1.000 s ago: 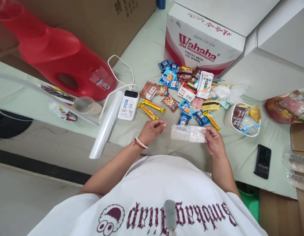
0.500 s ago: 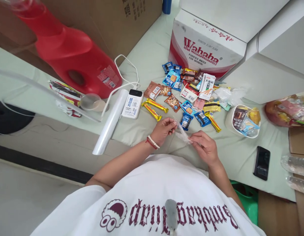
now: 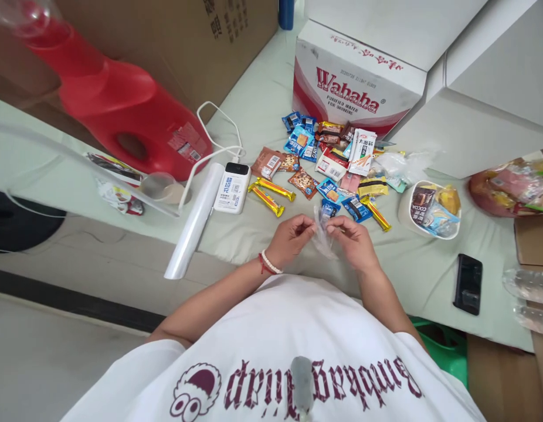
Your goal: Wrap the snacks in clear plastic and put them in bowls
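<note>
Between my hands hangs a clear plastic bag (image 3: 324,243), thin and crumpled. My left hand (image 3: 292,237), with a beaded bracelet at the wrist, pinches one side of its top. My right hand (image 3: 351,240) pinches the other side, close by. Just beyond lies a spread of wrapped snacks: a blue packet (image 3: 329,208) partly behind the bag, two yellow sticks (image 3: 271,195) near my left hand, another yellow stick (image 3: 377,214) near my right hand, brown cookie packets (image 3: 303,183) and a white packet (image 3: 363,152) on top of the heap.
A white tub (image 3: 430,225) of snacks and a black phone (image 3: 468,284) lie to the right. Leftward are a power bank (image 3: 231,190), a plastic film roll (image 3: 194,225) and a big red jug (image 3: 135,117). A Wahaha carton (image 3: 355,88) stands behind the snacks.
My right hand has moved up and left, closer to my left hand, and now grips the bag near its top. The bag hangs lower between them.
</note>
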The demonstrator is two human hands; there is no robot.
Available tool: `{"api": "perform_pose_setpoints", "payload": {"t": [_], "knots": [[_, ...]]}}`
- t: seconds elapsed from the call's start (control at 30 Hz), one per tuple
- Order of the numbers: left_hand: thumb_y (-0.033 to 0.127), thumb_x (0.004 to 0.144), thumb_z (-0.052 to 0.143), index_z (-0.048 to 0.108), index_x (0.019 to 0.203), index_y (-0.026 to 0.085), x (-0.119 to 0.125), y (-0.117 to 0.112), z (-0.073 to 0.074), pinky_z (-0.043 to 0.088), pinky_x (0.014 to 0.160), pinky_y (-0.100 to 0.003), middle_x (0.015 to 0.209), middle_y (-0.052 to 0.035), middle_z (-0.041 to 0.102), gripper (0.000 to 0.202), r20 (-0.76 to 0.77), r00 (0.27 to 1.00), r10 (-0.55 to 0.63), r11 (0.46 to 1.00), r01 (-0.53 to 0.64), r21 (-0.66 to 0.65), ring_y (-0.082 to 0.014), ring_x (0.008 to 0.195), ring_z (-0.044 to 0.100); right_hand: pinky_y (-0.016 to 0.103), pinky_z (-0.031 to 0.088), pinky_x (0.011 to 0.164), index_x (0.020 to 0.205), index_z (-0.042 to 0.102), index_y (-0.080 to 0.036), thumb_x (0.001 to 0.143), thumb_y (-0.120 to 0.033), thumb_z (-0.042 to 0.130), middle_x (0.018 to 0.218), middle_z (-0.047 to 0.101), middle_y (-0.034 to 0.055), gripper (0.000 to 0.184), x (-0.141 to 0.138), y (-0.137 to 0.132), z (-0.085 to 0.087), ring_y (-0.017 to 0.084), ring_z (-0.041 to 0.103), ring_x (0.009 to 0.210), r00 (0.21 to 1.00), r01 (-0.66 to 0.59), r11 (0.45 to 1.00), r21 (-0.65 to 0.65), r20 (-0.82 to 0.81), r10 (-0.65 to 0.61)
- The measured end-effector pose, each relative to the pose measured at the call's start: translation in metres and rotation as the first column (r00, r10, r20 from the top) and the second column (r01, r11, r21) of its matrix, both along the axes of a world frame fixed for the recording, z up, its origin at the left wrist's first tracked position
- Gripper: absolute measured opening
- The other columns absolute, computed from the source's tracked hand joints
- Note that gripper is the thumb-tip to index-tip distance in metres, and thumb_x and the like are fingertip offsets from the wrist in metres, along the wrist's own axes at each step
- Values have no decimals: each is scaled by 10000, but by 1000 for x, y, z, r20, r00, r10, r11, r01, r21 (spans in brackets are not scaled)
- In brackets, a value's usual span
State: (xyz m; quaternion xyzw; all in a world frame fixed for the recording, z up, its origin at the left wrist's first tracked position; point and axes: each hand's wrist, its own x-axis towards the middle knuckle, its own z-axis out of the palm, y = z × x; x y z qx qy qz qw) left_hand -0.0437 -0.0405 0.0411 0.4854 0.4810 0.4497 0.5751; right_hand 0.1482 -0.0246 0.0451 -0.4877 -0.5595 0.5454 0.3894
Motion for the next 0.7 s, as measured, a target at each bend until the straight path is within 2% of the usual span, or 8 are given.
{"api": "perform_pose_setpoints", "payload": {"t": [0.1, 0.17, 0.3, 0.4, 0.47, 0.5, 0.6, 0.7], "knots": [[505, 850, 728, 599, 807, 190, -18, -1, -3, 421, 635, -247, 713, 30, 562, 344, 23, 997, 72, 997, -71, -26, -113, 655, 491, 290, 556, 767, 889, 712, -241, 816, -471, 822, 899, 683, 0, 265, 9, 3, -4, 141, 616, 787, 962, 179, 974, -136, -182, -202], [497, 862, 728, 607, 817, 190, -29, -2, -5, 435, 653, -252, 705, 31, 563, 332, 33, 994, 106, 994, -105, -28, -117, 661, 508, 279, 569, 754, 864, 682, -241, 782, -467, 851, 881, 657, -13, 295, 14, 3, -4, 132, 613, 785, 919, 248, 947, -203, -259, -297], [511, 854, 756, 635, 838, 189, -36, 0, -6, 501, 813, -285, 821, -5, 640, 344, 90, 991, 99, 995, -98, -14, -150, 825, 609, 262, 559, 657, 888, 609, -246, 810, -486, 826, 899, 644, -17, 333, 10, 0, -6, 138, 637, 781, 890, 274, 933, -234, -306, -338], [605, 839, 746, 596, 888, 209, -26, 2, -5, 537, 869, -331, 951, -28, 691, 427, 318, 938, 136, 981, -82, -177, -182, 922, 670, 229, 422, 465, 919, 551, -255, 904, -534, 716, 769, 600, -44, 324, -5, -2, -9, 106, 521, 543, 911, 341, 931, -132, -197, -362], [710, 848, 670, 587, 993, 224, -14, 2, -4, 553, 865, -370, 1035, -60, 726, 513, 438, 880, 186, 955, -57, -291, -216, 956, 703, 238, 350, 427, 933, 533, -257, 958, -545, 636, 697, 548, -62, 307, -17, -4, -11, 99, 419, 467, 917, 385, 922, -37, -94, -387], [732, 845, 656, 587, 1069, 228, -8, 1, -4, 552, 880, -388, 1075, -77, 737, 556, 453, 871, 190, 949, -44, -312, -235, 990, 711, 245, 356, 447, 943, 531, -255, 978, -543, 604, 692, 539, -61, 299, -22, -4, -11, 105, 416, 478, 916, 399, 917, 14, -50, -398], [597, 733, 842, 593, 1195, 213, 5, -1, -7, 532, 917, -389, 1035, -67, 755, 651, 360, 926, 117, 950, 1, -313, -242, 1001, 711, 267, 428, 584, 967, 548, -244, 1009, -534, 551, 724, 548, -38, 293, -33, -6, -6, 134, 487, 607, 907, 406, 897, 173, 43, -418], [433, 585, 951, 670, 988, 169, 2, 0, -14, 523, 827, -327, 862, -11, 730, 558, 259, 966, 3, 950, 78, -304, -183, 834, 680, 269, 437, 635, 979, 561, -239, 1011, -535, 549, 752, 547, -27, 298, -29, -3, 2, 139, 503, 658, 894, 419, 871, 258, 51, -445]]}}
